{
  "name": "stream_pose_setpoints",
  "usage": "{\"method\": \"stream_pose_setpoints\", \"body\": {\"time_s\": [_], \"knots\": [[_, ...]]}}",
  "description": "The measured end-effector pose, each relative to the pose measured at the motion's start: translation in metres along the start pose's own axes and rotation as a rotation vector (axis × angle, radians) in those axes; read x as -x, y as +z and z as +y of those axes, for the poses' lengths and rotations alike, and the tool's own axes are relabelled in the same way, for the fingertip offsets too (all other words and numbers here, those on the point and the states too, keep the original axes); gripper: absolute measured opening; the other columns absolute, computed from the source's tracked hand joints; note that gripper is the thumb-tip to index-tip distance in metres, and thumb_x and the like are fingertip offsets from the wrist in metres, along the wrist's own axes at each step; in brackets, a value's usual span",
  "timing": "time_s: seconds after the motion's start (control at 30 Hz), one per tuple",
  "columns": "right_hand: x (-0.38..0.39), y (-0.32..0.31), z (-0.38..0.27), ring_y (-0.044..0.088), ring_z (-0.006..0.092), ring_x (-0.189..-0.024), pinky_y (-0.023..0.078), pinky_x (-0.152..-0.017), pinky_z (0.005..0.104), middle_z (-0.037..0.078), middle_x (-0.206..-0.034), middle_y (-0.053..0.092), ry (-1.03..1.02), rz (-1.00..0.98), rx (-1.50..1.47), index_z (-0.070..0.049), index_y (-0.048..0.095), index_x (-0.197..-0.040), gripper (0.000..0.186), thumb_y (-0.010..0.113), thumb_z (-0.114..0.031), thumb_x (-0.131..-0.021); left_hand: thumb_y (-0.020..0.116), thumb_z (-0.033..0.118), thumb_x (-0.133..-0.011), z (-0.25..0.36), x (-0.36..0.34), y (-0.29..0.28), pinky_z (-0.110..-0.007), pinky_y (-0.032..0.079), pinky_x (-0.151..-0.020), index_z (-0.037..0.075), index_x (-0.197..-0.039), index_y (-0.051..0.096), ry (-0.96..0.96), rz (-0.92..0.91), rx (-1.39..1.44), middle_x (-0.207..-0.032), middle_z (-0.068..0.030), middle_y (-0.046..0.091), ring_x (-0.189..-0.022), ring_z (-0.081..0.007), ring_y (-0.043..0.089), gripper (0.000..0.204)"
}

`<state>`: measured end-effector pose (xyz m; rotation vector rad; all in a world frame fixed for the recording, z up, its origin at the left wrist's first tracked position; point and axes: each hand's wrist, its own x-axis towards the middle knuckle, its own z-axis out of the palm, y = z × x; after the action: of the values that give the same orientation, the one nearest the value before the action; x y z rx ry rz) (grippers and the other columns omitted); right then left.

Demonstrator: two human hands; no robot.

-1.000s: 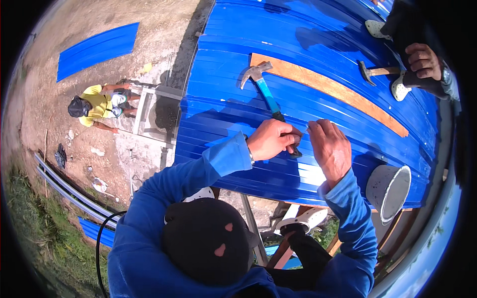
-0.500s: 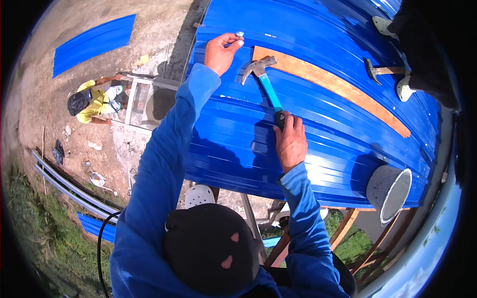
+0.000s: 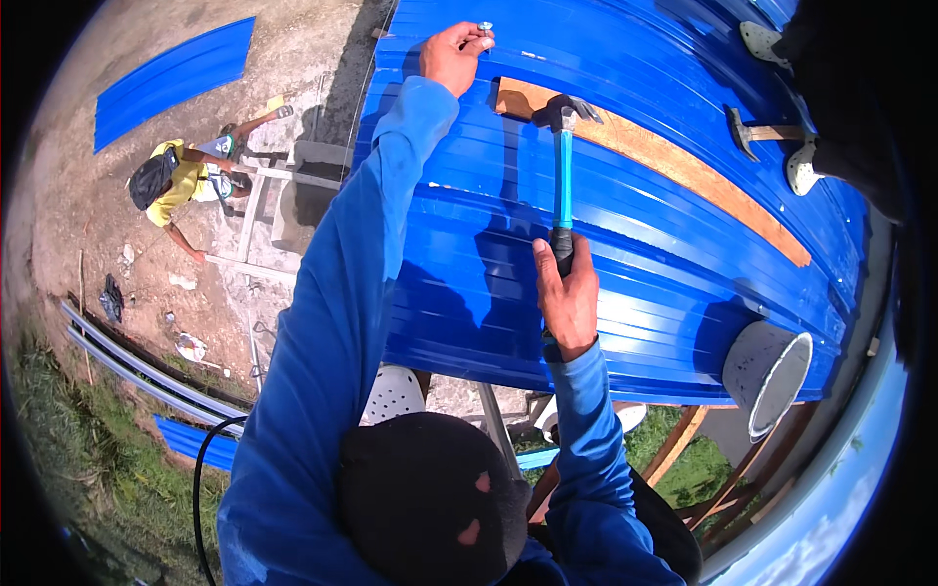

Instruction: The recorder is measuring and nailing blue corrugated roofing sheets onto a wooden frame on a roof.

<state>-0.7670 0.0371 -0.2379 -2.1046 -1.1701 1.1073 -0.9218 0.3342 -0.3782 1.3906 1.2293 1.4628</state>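
My left hand [image 3: 452,61] stretches out over the blue corrugated roofing sheet [image 3: 635,220], pinching a roofing nail [image 3: 485,29] with a pale, wide head between thumb and fingertips. The nail stands roughly upright, but whether its tip touches the sheet I cannot tell. In my right hand [image 3: 571,305] is a claw hammer [image 3: 563,176] with a turquoise shaft and black grip. Its metal head is lifted over the near end of a wooden plank [image 3: 684,168] lying on the sheet, and its shadow falls to the left.
A whitish bucket [image 3: 755,366] lies tilted near the roof's right edge. A second hammer [image 3: 757,132] rests beside another person's pale clogs [image 3: 803,168]. Far below at left, a person in yellow [image 3: 176,181] grips a wooden frame [image 3: 252,210]. Wooden beams [image 3: 676,451] show under the lower edge.
My left hand has moved farther out and slightly right with the nail. The hammer has swung from leaning left to nearly upright. The person below has spread their arms and shifted the frame.
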Motion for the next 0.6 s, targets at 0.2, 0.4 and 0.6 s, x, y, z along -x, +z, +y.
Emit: {"method": "stream_pose_setpoints", "body": {"time_s": [0.2, 0.4, 0.6], "knots": [[-0.007, 0.005, -0.008, 0.055, 0.0184, -0.058, 0.044, -0.055, 0.0353, 0.011, -0.068, 0.058, -0.046, 0.027, -0.079, 0.001, 0.055, -0.112, 0.039, 0.065, -0.032, -0.094, 0.073, 0.011, -0.084, -0.005, 0.002, -0.001, -0.027, 0.052, -0.072, 0.009, -0.093, 0.074, 0.002, 0.017, 0.012, -0.083, -0.0032, 0.074, -0.078, -0.0119, 0.068, 0.01], [-0.012, 0.008, -0.037, 0.055, 0.0182, -0.057, 0.045, -0.054, 0.0348, 0.01, -0.066, 0.058, -0.083, 0.029, -0.083, 0.002, 0.055, -0.112, 0.038, 0.063, -0.031, -0.095, 0.073, 0.01, -0.084, 0.002, 0.005, -0.001, -0.027, 0.052, -0.072, 0.008, -0.094, 0.074, 0.015, 0.012, -0.022, -0.083, -0.0036, 0.074, -0.077, -0.0121, 0.068, 0.01], [-0.022, 0.006, -0.079, 0.056, 0.0192, -0.057, 0.046, -0.055, 0.036, 0.011, -0.068, 0.059, -0.184, 0.018, -0.068, 0.001, 0.054, -0.113, 0.038, 0.063, -0.031, -0.096, 0.071, 0.012, -0.086, 0.013, 0.01, -0.004, -0.028, 0.052, -0.071, 0.008, -0.097, 0.073, 0.069, 0.022, -0.115, -0.085, -0.0051, 0.074, -0.076, -0.0141, 0.069, 0.012]]}}
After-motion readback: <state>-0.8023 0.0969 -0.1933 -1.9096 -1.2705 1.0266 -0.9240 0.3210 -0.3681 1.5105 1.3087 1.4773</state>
